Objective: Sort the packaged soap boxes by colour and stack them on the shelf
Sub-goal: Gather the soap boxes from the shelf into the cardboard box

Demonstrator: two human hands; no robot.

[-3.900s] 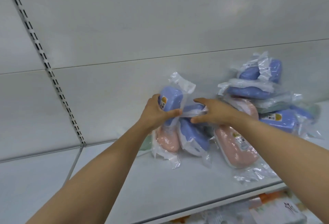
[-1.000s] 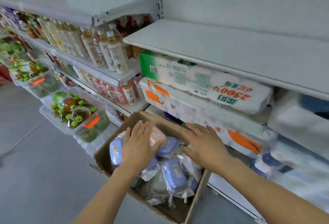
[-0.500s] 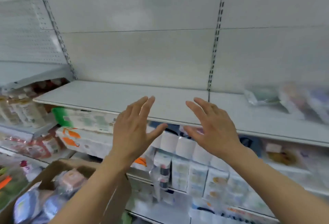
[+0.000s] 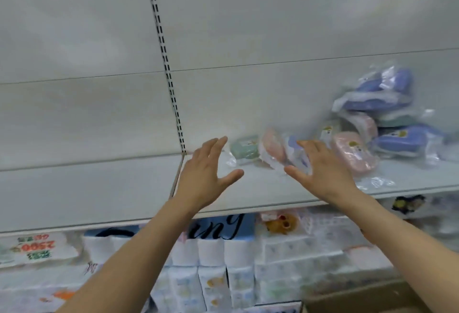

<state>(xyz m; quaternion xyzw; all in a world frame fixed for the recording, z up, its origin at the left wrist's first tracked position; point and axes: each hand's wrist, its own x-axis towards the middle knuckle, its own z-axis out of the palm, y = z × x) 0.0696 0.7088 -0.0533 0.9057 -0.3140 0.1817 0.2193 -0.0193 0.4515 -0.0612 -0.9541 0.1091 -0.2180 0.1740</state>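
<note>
Two empty hands raised before a shelf of bagged soap boxes

Upside-down "2500" shows on a tissue pack (image 4: pixel 34 248) below the shelf (image 4: pixel 99 188); soap labels are too blurred to read. The left hand (image 4: pixel 203 176) and right hand (image 4: pixel 320 171) hover palms forward, fingers spread and straight, holding nothing. On the shelf beyond lie a green soap box (image 4: pixel 244 150), a pink soap box (image 4: pixel 273 148), a blue one partly hidden by the right hand, and a mixed pile (image 4: pixel 382 124) at right.

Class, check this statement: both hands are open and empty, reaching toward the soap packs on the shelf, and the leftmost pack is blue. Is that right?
One detail is wrong. The head view shows the leftmost pack is green, not blue. The left hand and right hand are indeed open and empty, reaching toward the shelf.
</note>
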